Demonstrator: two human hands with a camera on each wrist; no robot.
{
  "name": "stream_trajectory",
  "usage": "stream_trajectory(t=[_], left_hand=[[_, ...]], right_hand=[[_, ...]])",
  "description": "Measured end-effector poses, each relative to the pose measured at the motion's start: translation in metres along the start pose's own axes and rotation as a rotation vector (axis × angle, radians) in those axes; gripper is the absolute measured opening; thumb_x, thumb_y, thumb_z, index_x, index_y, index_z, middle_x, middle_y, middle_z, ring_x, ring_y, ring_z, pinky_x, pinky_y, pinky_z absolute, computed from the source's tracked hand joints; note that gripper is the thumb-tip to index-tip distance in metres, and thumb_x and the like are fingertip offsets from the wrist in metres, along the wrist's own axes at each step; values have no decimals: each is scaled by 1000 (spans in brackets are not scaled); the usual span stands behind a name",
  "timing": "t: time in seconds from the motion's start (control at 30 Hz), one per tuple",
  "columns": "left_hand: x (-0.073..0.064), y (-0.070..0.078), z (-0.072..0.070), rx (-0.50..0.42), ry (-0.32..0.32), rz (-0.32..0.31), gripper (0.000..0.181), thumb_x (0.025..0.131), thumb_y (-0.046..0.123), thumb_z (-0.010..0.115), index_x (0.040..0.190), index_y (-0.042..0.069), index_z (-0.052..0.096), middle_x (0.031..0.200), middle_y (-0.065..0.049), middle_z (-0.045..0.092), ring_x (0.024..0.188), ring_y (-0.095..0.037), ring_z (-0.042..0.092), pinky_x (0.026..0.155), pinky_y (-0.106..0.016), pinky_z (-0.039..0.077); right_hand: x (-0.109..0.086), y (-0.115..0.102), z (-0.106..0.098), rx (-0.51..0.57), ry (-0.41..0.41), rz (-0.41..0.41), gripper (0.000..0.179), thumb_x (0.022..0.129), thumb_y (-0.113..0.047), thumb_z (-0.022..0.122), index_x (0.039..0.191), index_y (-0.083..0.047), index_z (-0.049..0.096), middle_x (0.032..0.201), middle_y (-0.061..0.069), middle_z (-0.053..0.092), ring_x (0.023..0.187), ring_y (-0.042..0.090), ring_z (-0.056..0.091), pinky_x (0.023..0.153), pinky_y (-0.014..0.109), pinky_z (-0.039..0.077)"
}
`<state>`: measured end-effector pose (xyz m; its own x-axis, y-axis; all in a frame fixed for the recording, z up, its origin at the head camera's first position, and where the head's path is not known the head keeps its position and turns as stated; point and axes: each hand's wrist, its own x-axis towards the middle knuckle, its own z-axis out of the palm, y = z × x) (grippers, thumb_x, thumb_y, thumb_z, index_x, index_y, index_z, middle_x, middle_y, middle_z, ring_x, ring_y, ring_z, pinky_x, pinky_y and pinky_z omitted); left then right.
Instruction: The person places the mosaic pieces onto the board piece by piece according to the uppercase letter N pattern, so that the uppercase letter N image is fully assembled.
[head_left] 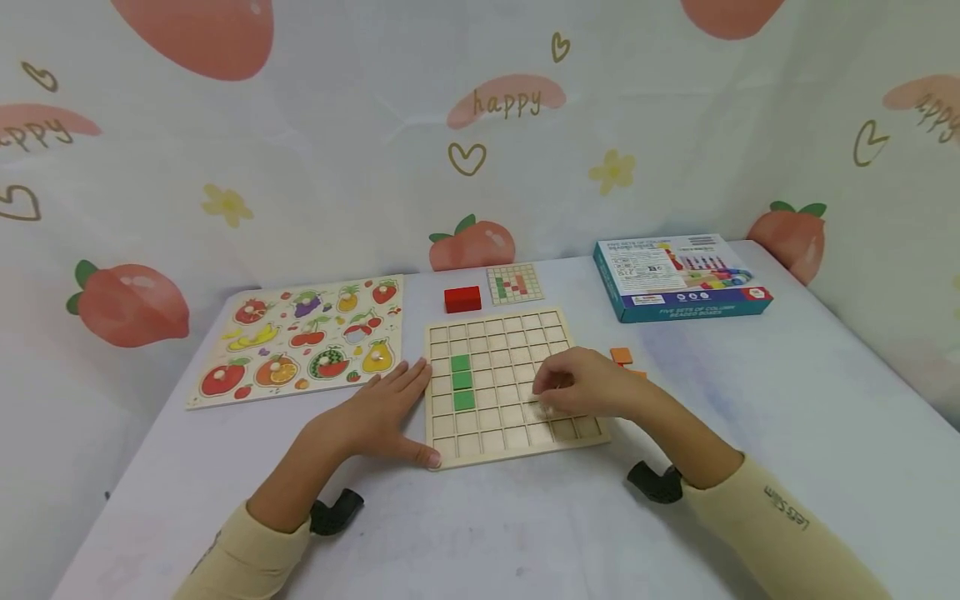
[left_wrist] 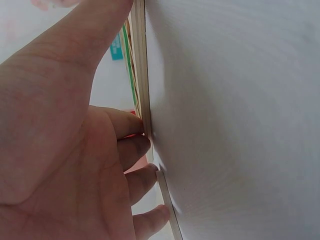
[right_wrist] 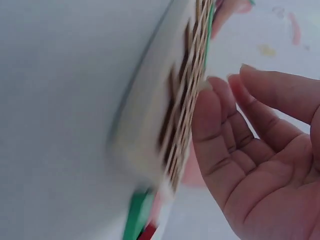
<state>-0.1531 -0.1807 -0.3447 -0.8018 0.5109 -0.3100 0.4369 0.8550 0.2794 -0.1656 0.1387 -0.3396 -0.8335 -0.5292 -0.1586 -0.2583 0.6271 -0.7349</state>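
Note:
A wooden grid board lies flat in the middle of the table, with three green square tiles in one column on its left side. My left hand is spread at the board's left edge; its thumb and fingertips touch the rim. Over the right part of the grid hovers my right hand, fingers loosely bent. In the right wrist view nothing shows between the fingers of that hand. Orange tiles lie to the right of the board, partly hidden behind the right hand.
A fruit peg puzzle lies at the left, close to the left fingertips. Behind the board are a red block and a small pattern card. A flat product box lies at the back right.

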Motion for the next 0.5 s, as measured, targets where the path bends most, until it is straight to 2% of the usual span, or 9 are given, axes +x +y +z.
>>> stream_trajectory(t=[0.23,0.37,0.5], left_hand=[[1,-3,3,8,8,11,126,72,73,74,159,2,19,166,-14,15,151,-39,10,116,-63,15],[0,-3,3,3,7,8,126,72,74,74,160,2,18,166,-14,14,151,-39,10,116,-63,15],[0,-2,2,-1,6,4,126,72,73,74,160,2,18,166,-14,14,151,-39,10,116,-63,15]], right_hand=[[-21,23,-18,130,26,104,7,93,-8,67,97,-3,69,78,4,64,72,19,58,67,33,52],[-28,33,-27,130,49,161,10,95,-11,67,98,-2,69,80,5,64,75,20,59,69,33,54],[-31,40,-35,84,58,217,13,96,-15,68,99,-4,71,83,4,64,77,20,59,70,32,55]])
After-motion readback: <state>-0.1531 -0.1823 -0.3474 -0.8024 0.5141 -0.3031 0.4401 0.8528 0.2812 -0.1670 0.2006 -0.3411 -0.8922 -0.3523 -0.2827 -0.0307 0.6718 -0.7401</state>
